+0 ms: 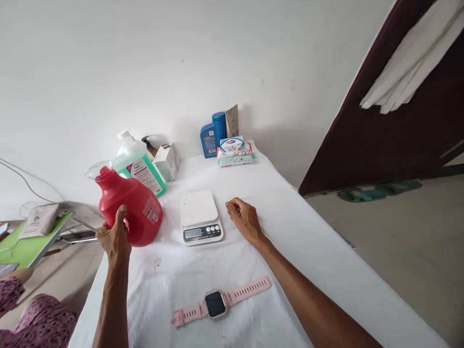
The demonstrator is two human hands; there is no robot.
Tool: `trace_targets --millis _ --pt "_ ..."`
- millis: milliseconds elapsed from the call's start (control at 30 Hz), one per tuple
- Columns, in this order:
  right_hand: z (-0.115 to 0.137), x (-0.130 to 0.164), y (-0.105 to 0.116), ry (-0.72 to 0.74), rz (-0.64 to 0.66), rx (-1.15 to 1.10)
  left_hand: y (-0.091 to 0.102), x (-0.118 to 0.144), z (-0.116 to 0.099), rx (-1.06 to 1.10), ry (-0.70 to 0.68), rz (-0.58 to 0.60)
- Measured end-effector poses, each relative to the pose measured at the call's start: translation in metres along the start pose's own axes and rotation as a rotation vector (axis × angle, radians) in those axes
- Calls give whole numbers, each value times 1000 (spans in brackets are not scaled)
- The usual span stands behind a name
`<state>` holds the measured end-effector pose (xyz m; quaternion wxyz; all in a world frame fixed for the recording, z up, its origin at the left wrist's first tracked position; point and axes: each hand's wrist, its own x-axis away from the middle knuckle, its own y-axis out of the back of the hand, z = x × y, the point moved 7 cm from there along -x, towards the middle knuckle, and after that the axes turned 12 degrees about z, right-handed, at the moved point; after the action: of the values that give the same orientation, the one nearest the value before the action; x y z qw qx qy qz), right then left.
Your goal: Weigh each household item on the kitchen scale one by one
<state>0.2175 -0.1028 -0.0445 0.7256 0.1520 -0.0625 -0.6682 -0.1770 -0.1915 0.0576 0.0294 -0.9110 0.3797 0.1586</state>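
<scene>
My left hand (115, 237) is wrapped round the handle of a red detergent jug (139, 205), at the left side of the table. The jug leans to the left, its clear cap (98, 169) at the top. My right hand (244, 218) rests on the white cloth with its fingers curled in and nothing showing in them. Just left of it lies a white digital kitchen scale (200, 212) with a bare platform and several buttons along the front. Nearer to me, a pink-strapped smartwatch (216, 304) lies stretched out, its screen dark.
Behind the jug stand a green liquid bottle (145, 169) and a white box (166, 162). Blue bottles (213, 135), a tube (232, 121) and wipes packs (236, 153) are against the wall. A person's patterned clothing (43, 321) shows lower left, by a green table (45, 237).
</scene>
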Motion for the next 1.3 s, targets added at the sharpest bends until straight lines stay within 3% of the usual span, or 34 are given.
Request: trace_targets --millis 133,233,333,467,667,833,967,1300 --pt "-1 -3 0 -14 -6 13 11 15 -24 91 -30 -10" --pt "-2 -3 -1 -32 2 -6 8 19 -46 159 -66 28" --pt "-3 -3 -1 -52 4 8 -8 18 -68 249 -120 109" --pt "-2 -3 -1 -64 2 29 -48 17 -87 331 -160 297" --pt "-4 -4 0 -49 -3 -12 -111 25 -80 317 -118 480" --pt "-6 -6 0 -33 -8 -15 -144 34 -71 327 -105 547" --pt "-5 -7 1 -19 -17 0 -155 32 -63 306 -84 557" --pt "-4 -7 2 -18 -28 7 -163 24 -48 267 -35 576"
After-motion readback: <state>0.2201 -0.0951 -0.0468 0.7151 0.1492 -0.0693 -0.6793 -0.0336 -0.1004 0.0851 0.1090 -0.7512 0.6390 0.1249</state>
